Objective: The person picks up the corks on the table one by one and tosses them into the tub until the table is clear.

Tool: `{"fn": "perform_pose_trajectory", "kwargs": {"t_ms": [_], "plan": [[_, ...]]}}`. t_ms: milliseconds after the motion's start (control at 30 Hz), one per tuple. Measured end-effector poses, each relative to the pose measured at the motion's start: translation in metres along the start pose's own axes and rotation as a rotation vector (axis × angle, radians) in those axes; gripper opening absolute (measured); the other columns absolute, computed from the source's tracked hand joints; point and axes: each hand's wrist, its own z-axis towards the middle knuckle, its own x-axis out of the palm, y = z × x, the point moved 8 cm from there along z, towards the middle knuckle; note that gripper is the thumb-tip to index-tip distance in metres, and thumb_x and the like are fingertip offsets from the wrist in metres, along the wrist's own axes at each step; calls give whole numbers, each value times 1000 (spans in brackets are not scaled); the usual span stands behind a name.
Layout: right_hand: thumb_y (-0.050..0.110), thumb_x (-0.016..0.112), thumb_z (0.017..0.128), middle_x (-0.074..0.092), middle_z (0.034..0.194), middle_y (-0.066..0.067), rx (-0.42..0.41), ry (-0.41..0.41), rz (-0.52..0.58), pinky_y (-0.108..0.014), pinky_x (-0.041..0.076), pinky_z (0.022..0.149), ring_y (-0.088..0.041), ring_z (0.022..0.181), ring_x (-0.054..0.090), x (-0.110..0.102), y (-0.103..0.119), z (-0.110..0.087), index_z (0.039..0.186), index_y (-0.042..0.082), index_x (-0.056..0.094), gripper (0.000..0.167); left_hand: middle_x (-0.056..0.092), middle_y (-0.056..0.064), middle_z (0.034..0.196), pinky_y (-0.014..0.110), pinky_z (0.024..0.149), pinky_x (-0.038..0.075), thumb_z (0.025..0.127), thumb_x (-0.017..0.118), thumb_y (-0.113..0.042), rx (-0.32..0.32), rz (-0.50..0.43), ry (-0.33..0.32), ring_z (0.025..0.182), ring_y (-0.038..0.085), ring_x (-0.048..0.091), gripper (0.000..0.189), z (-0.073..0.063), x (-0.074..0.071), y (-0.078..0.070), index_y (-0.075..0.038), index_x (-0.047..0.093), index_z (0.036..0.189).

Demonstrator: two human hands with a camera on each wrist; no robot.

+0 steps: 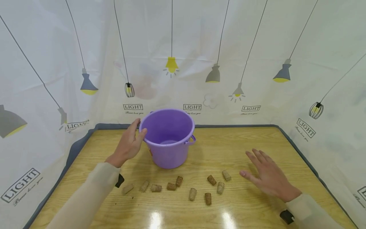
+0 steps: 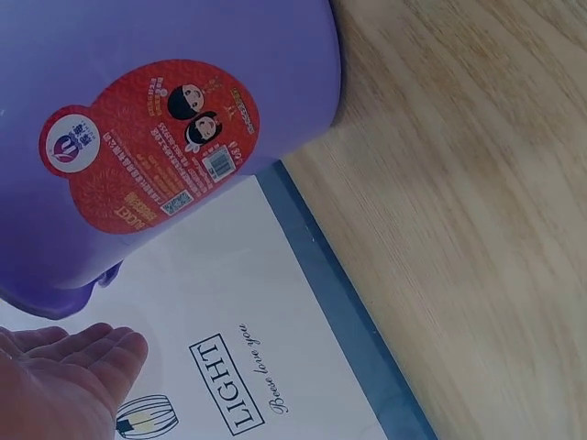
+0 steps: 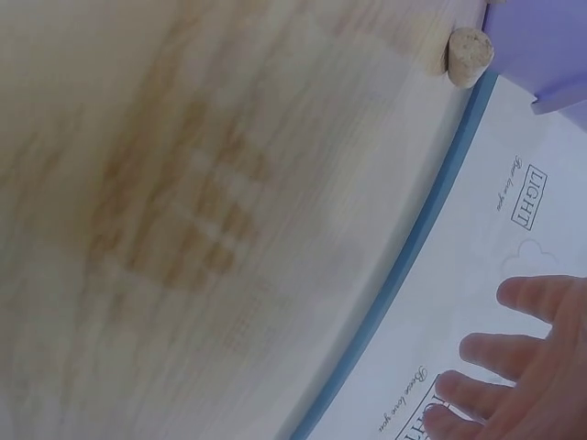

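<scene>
Left hand (image 1: 127, 143) is at bucket rim (image 1: 167, 145), right hand (image 1: 270, 178) hovers well apart, fingers (image 3: 500, 355) straight.

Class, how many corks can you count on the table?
10. Head view: five corks lie left of centre, five corks right, all nearer the camera than the bucket. The bucket or left sleeve may hide more.

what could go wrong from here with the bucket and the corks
The loose corks lie on their sides, so a knock might send some rolling across the table. The left grip is at the rim of the upright purple bucket, where a careless push could tip or slide it. If it slid toward the corks, it might scatter the nearest ones.
</scene>
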Motion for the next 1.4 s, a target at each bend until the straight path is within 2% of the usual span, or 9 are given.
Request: {"fn": "perform_pose_trajectory", "kwargs": {"t_ms": [300, 567, 967, 1167, 1400], "plan": [[52, 59, 100, 33, 159, -30, -11, -21, 13, -73, 27, 112, -56, 140, 35, 2, 9, 1, 159, 4, 35, 80, 38, 29, 156, 59, 122, 25, 109, 42, -30, 9, -81, -19, 146, 42, 35, 68, 2, 8, 0, 6, 17, 161], [50, 59, 100, 36, 158, -29, -26, -31, 17, -73, 29, 111, -55, 140, 37, 5, 17, 4, 158, 3, 37, 78, 19, 29, 165, 54, 126, 16, 108, 43, -22, 9, -75, -30, 153, 41, 20, 69, 3, 11, -1, 8, 10, 160], [52, 60, 99, 44, 153, -28, -40, -42, 18, -71, 34, 109, -52, 135, 44, 14, 30, 8, 155, 2, 42, 77, 24, 29, 163, 57, 122, 26, 106, 44, -21, 5, -74, -64, 148, 44, 31, 70, 2, 15, -1, 6, 12, 161], [51, 63, 98, 54, 143, -27, -49, -65, 9, -69, 40, 106, -49, 129, 51, 17, 39, 13, 147, 0, 51, 71, 24, 28, 164, 58, 121, 29, 105, 44, -21, -19, -54, -61, 147, 43, 34, 69, 3, 14, -1, 5, 13, 162], [46, 70, 95, 67, 125, -20, -70, -108, -10, -61, 50, 97, -41, 114, 63, 20, 51, 17, 127, -1, 67, 56, 26, 28, 163, 57, 119, 32, 105, 44, -22, -23, -68, -70, 145, 43, 37, 69, 2, 14, -1, 5, 14, 162]]}}
